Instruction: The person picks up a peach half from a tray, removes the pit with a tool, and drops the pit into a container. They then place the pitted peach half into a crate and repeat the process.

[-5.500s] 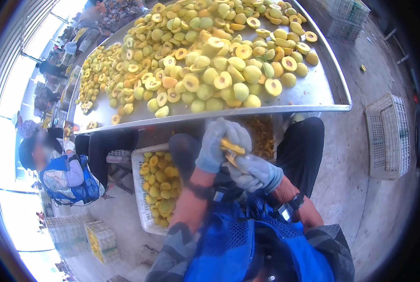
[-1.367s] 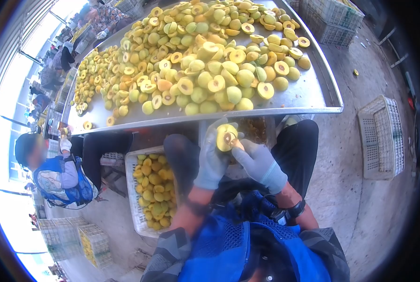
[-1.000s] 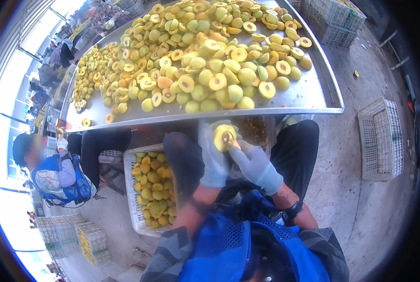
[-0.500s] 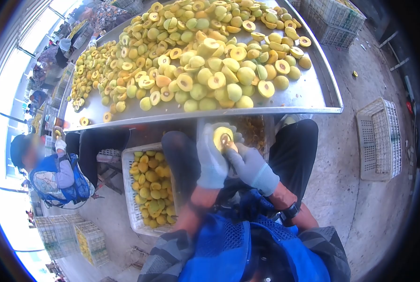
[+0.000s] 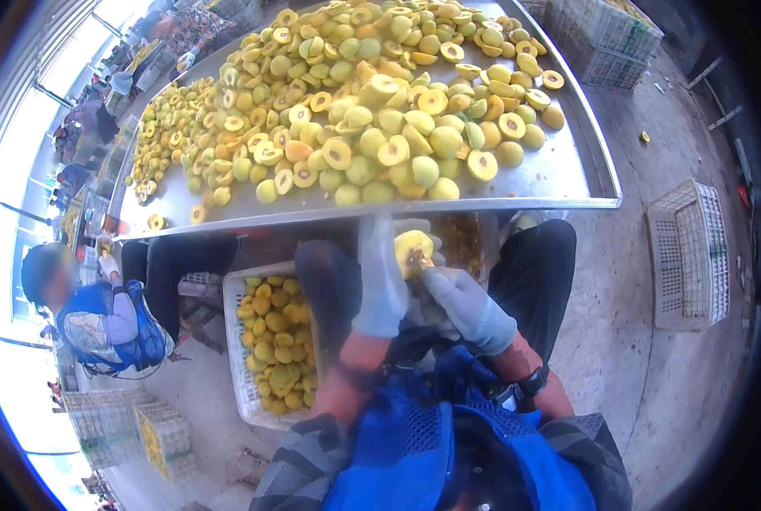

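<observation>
Below the table's near edge, my gloved left hand (image 5: 384,285) is closed around a yellow peach half (image 5: 413,247), its cut face turned up. My gloved right hand (image 5: 464,305) has its fingers pinched together at the middle of that cut face, against the brown pit area (image 5: 417,258). Whether those fingers grip a small tool or the pit itself is hidden. Above my hands, a large heap of halved peaches (image 5: 363,128) covers much of the metal table (image 5: 559,175), many showing brown pits or hollows.
A white crate (image 5: 234,358) full of peach halves stands left of my legs. An open plastic crate (image 5: 691,255) sits on the floor to the right. Stacked crates (image 5: 606,38) stand at the back right. Another gloved person (image 5: 99,311) sits at the left, holding a fruit.
The peach half has shifted slightly right and tilted in my left hand. My right hand has moved a little right and down, its fingertips still at the cut face.
</observation>
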Demonstrator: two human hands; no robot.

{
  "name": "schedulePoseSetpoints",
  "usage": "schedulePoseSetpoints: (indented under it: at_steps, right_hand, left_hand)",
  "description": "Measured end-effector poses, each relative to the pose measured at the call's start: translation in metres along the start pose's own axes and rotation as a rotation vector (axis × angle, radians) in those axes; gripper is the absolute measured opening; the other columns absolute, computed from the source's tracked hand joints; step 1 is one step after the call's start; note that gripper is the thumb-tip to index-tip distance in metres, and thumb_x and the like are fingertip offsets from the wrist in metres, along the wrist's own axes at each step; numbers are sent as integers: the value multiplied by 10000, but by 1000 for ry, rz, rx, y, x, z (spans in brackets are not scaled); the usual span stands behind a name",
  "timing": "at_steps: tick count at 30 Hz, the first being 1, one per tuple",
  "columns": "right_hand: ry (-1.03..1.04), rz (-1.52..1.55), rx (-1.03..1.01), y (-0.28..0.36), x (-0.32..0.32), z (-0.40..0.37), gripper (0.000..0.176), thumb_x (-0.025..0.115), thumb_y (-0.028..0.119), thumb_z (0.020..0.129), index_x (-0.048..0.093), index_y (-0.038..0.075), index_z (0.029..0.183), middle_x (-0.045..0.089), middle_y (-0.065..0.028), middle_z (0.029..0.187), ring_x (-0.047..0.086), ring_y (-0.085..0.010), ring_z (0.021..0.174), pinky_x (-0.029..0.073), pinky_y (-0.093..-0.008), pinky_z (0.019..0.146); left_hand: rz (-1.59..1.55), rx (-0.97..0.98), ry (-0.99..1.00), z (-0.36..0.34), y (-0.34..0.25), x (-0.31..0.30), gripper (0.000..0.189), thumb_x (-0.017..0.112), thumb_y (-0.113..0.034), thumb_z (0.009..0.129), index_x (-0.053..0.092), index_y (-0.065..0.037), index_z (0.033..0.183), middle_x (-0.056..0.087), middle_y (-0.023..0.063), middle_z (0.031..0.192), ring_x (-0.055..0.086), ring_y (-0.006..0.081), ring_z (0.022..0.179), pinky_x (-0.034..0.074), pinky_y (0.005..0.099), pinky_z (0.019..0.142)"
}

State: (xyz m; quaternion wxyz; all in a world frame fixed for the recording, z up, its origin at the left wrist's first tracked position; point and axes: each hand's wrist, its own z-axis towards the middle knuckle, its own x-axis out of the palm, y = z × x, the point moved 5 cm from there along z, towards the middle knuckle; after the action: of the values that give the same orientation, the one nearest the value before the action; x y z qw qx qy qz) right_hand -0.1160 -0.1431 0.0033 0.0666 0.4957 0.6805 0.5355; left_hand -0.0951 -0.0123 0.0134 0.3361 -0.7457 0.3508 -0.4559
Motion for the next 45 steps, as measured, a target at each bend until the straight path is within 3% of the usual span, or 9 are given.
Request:
schedulePoseSetpoints:
  at_steps: [6, 9, 18, 21, 27, 33, 36, 39, 45]
  right_hand:
    - [-17, 67, -45, 2, -1, 2, 398, 477, 388, 1084, 627, 103, 848, 527, 69, 680, 446, -21, 540, 335, -201, 469]
    - [20, 73, 40, -2, -2, -1, 402, 479, 407, 1076, 614, 113, 837, 515, 67, 652, 430, -32, 485, 319, -209, 424]
    - [144, 201, 185, 2, 8, -5, 506, 421, 576, 1060, 481, 187, 743, 378, 92, 579, 303, -23, 410, 204, -220, 366]
    - [46, 115, 137, 4, 11, -7, 541, 406, 631, 1046, 447, 192, 733, 354, 95, 576, 281, -20, 408, 184, -219, 367]
    - [156, 170, 176, -2, 6, -7, 528, 396, 618, 1052, 462, 188, 753, 344, 96, 579, 273, -18, 419, 181, -214, 373]
    - [172, 181, 134, -3, 4, -7, 513, 401, 611, 1053, 488, 182, 785, 351, 91, 589, 273, -12, 428, 177, -209, 372]
    - [198, 258, 165, 2, 4, -11, 510, 404, 607, 1053, 495, 183, 784, 359, 90, 596, 276, -12, 430, 179, -205, 373]
    - [59, 106, 90, 4, 7, -10, 517, 405, 609, 1054, 475, 184, 766, 352, 89, 588, 264, -13, 425, 171, -205, 372]
    - [247, 226, 166, -5, 1, -11, 514, 415, 591, 1059, 455, 184, 748, 342, 85, 572, 254, -21, 411, 168, -213, 364]
  left_hand:
    - [72, 470, -44, -10, 5, 15, 584, 386, -508, 1084, 640, 18, 1095, 706, 162, 867, 694, 212, 692, 600, 330, 624]
    - [150, 276, -79, -5, 9, 3, 575, 406, -478, 1085, 667, 29, 1009, 708, 145, 810, 687, 200, 644, 592, 312, 607]
    - [154, 286, -38, -6, -8, 10, 476, 475, -326, 1078, 706, 63, 933, 708, 131, 800, 669, 175, 629, 539, 271, 577]
    - [182, 324, -109, -9, -7, 13, 471, 481, -320, 1078, 714, 59, 926, 705, 128, 799, 662, 167, 631, 530, 268, 588]
    - [192, 310, -142, -13, -6, 14, 431, 446, -253, 1066, 715, 56, 931, 700, 109, 796, 652, 158, 626, 522, 266, 590]
    - [360, 357, -211, -13, -4, 15, 523, 416, -363, 1105, 695, 53, 955, 711, 119, 839, 671, 169, 640, 548, 267, 551]
    - [290, 390, -66, -9, -7, 17, 533, 397, -363, 1109, 694, 51, 950, 706, 121, 830, 666, 168, 645, 548, 267, 561]
    - [249, 285, -121, -12, -5, 16, 529, 380, -347, 1110, 694, 49, 953, 708, 127, 841, 676, 165, 678, 555, 267, 588]
    - [447, 607, -30, -21, -7, 19, 480, 381, -302, 1099, 692, 47, 989, 715, 129, 933, 694, 175, 748, 566, 273, 625]
